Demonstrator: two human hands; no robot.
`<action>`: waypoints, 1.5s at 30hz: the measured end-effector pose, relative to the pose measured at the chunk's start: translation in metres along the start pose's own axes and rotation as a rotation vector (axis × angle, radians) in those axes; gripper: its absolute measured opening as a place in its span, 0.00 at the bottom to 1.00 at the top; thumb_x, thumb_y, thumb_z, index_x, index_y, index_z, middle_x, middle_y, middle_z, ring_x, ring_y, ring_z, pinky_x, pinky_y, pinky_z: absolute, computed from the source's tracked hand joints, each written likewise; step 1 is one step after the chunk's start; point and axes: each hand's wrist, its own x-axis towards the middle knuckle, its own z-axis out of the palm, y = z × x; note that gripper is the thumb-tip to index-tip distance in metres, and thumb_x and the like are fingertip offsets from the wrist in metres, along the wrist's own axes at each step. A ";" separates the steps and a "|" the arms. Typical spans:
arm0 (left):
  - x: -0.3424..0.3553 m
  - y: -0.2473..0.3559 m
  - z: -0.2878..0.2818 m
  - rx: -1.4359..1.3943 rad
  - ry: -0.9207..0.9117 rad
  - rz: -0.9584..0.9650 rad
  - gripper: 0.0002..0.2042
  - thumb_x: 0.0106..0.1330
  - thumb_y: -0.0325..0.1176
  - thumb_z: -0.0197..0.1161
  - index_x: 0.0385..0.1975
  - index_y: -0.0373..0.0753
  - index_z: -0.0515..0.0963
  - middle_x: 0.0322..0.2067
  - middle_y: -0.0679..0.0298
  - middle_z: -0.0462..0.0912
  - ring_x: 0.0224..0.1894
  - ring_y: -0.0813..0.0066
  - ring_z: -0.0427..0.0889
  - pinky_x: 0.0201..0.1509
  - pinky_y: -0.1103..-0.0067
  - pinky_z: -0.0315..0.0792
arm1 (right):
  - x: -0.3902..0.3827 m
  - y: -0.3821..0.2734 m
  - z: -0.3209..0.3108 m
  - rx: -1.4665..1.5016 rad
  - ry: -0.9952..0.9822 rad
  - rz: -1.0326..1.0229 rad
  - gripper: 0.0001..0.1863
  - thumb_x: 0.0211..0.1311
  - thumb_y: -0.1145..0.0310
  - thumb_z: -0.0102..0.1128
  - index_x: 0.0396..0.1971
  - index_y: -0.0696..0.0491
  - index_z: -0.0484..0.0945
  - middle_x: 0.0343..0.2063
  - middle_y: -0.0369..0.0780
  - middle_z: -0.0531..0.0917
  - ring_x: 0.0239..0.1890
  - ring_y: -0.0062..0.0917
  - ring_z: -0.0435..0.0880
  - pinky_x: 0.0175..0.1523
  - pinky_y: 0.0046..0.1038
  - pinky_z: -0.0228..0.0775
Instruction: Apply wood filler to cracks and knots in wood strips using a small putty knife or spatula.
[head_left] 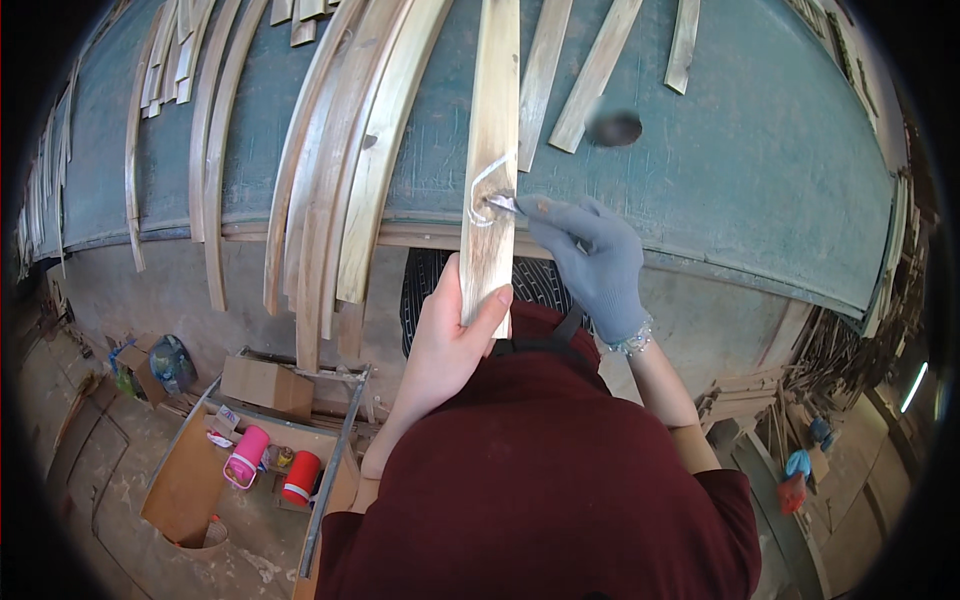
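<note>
My bare left hand (pixel 452 322) is closed round the near end of a long pale wooden slat (pixel 492 110), which points away from me over the table. A white outline is drawn on the slat around a brownish patch. On my right hand (pixel 596 256) is a grey-blue glove, with a beaded bracelet at the wrist. Its fingers pinch a small metal blade (pixel 503 203), whose tip touches the wood inside the outline. The glove hides the rest of the tool, so I cannot tell its exact kind.
Several curved slats (pixel 340 170) lie at left, some overhanging the edge of the green table (pixel 740 170). A dark round thing (pixel 615 128) is on the right. Below left, a wooden cart (pixel 185 490) holds a pink jug (pixel 246 456), a red jug (pixel 299 477) and a cardboard box (pixel 265 387).
</note>
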 end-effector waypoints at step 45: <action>-0.004 -0.001 -0.017 0.086 0.087 0.026 0.13 0.62 0.28 0.52 0.46 0.33 0.64 0.31 0.67 0.71 0.30 0.87 0.69 0.32 0.87 0.67 | 0.010 -0.001 0.021 0.513 -0.232 0.150 0.10 0.51 0.67 0.58 0.35 0.47 0.81 0.32 0.37 0.82 0.34 0.18 0.80 0.41 0.20 0.70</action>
